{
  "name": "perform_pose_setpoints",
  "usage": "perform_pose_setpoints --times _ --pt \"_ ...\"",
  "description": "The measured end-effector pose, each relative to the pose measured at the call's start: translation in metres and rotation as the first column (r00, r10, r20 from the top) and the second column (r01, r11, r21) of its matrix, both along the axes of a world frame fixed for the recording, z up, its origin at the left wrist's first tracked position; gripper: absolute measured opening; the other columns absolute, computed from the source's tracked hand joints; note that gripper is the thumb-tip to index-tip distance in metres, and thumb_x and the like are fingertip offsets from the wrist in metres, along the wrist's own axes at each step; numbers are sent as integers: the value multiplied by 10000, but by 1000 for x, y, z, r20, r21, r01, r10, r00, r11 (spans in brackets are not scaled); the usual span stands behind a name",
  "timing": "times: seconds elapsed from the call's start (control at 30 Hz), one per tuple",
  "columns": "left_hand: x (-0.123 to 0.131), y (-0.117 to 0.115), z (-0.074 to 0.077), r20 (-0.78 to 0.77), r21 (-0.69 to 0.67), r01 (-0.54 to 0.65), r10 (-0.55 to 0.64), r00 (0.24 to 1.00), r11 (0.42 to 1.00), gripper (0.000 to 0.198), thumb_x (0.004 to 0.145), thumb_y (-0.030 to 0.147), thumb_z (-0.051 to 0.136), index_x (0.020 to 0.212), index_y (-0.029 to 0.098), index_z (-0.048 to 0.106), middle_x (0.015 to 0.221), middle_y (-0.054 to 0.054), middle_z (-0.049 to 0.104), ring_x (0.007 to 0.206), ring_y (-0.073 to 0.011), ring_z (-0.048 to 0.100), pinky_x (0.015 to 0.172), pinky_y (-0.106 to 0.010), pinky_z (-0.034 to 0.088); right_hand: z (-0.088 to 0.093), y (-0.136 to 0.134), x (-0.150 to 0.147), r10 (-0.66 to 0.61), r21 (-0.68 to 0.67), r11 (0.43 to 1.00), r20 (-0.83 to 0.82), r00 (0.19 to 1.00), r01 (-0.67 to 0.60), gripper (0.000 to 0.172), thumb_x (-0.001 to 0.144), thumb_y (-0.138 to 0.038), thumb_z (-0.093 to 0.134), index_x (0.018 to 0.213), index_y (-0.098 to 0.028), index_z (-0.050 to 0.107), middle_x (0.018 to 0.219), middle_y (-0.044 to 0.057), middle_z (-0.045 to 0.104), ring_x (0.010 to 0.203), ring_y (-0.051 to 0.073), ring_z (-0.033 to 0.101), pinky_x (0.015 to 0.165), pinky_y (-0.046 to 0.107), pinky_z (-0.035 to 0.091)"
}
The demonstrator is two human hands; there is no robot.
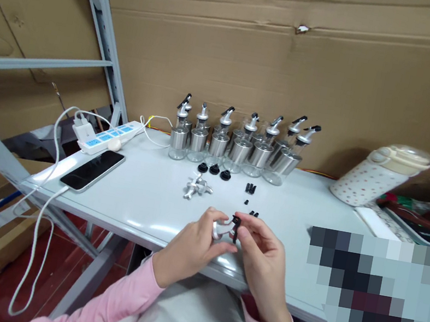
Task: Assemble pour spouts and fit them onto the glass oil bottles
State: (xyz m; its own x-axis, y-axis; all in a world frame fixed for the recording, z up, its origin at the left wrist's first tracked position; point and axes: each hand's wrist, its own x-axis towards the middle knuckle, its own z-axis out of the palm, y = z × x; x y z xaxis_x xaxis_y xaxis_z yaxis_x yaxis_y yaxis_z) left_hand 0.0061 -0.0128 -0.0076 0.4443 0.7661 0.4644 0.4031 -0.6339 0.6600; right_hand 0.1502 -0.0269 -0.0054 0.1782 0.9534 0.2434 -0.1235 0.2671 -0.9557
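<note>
Above the table's front edge, my left hand (pixel 198 239) is closed round a silver pourer spout (pixel 221 230), its thumb and forefinger on either side. My right hand (pixel 261 255) pinches a small black flip cap (pixel 235 229) against the tip of that spout; whether the cap is seated there I cannot tell. Just beyond my hands lie loose silver spouts (pixel 197 186) in a small heap and several black stoppers (pixel 214 169). Small black pieces (pixel 250 189) lie ahead of my right hand, some close to its fingers.
Oil bottles (pixel 240 151) with steel sleeves and pourer tops stand in rows along the back. At left are a phone (pixel 92 170), a power strip (pixel 111 137) and a white cable (pixel 35 240). A dotted flask (pixel 379 176) stands right. The lower right is pixelated.
</note>
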Motion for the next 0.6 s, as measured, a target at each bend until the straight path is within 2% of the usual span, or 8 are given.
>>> perform_pose_setpoints --times 0.17,0.33,0.6 --pt "-1 0 2 -102 76 46 -38 994 996 255 959 338 307 1150 171 324 1078 -107 519 652 -133 573 621 -309 499 -2 0 2 -19 33 999 -17 1000 19 224 715 -383 697 864 -216 698 824 38 672 700 140 596 673 267 497" --pt "-3 0 4 -33 129 34 -30 999 991 288 940 398 370 1132 185 388 991 -64 570 675 -140 576 634 -283 492 -3 0 3 -30 39 999 -14 999 31 237 732 -387 679 888 -209 685 804 40 656 694 145 590 668 280 499" --pt "-2 0 4 -1 154 -15 15 1000 988 229 917 321 397 1091 187 462 875 -25 553 634 -109 541 603 -239 465 -1 2 2 2 20 1000 -56 998 -1 249 687 -393 711 849 -205 683 749 29 650 654 136 570 636 270 488"
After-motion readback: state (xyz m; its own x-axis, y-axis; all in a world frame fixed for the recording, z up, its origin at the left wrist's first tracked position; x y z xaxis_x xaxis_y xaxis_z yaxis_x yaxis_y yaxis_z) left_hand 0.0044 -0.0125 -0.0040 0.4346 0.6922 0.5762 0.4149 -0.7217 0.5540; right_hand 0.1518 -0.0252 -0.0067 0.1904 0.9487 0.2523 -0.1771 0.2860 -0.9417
